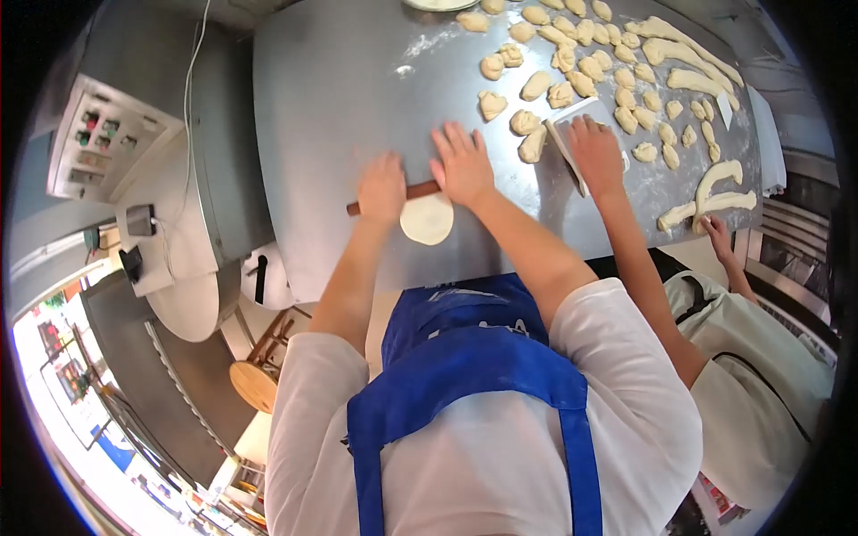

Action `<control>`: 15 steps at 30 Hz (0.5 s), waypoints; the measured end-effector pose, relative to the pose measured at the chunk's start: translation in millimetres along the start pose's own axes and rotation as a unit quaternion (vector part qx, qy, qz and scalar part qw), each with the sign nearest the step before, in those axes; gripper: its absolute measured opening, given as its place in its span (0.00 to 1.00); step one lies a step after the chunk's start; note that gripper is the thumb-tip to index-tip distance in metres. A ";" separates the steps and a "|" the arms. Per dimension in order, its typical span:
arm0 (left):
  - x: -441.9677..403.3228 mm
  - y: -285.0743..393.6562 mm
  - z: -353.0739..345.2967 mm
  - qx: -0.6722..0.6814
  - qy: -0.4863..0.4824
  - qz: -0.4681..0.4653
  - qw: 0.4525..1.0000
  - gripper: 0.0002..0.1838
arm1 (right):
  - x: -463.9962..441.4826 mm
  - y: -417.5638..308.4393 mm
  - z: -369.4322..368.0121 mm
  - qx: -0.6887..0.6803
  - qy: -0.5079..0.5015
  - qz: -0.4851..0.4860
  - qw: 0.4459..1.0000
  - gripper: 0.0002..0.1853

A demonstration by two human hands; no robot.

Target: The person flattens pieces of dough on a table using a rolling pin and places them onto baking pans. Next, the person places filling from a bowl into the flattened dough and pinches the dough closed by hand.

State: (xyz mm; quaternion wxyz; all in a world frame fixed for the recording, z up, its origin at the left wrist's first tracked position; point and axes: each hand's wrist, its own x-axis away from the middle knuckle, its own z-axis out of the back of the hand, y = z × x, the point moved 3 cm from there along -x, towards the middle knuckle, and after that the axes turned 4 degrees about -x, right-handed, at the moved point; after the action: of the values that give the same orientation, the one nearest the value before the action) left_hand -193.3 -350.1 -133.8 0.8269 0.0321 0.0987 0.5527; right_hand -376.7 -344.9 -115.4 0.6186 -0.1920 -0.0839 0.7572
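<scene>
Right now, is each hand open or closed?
Left hand: over the rolling pin, blurred; grip can't be told.
Right hand: open, fingers spread, at the pin's end.

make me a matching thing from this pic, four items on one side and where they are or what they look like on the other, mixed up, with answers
Things
1. rolling pin
2. flat round of dough
3. small dough lumps
4. apron

Places, colours or states
A. scattered over the right part of the table
B. bright blue
C. brown, under the wearer's left hand and right hand
D. thin and pale, on the near side of the brown thing

Right pairs: 1-C, 2-D, 3-A, 4-B
</scene>
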 end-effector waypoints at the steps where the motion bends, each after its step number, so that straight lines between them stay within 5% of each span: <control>1: 5.0 6.6 -9.5 0.025 -0.014 -0.055 0.998 0.14 | 15.5 -2.8 -1.2 -0.003 -0.019 0.017 1.000 0.31; 6: 23.5 34.5 34.4 0.173 -0.190 0.076 0.963 0.12 | 126.2 -20.7 30.0 -0.090 -0.039 0.095 0.991 0.30; 9: 25.6 27.6 30.3 0.138 -0.283 0.076 0.946 0.12 | 149.8 -21.1 12.2 -0.113 -0.027 -0.045 0.992 0.24; 11: 39.9 32.8 30.2 0.150 -0.101 -0.063 0.982 0.12 | 149.7 -29.6 25.3 -0.076 0.058 -0.090 0.991 0.16; 15: 94.7 65.7 59.9 0.306 0.008 -0.208 0.929 0.09 | 198.2 -55.7 22.2 -0.094 0.054 -0.201 0.974 0.12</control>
State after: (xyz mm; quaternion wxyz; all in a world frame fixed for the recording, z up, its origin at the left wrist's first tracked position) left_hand -206.1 -234.1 -76.6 0.8726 0.2574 0.2744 0.3115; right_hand -366.9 -138.2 -112.0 0.7409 -0.2696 -0.1579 0.5945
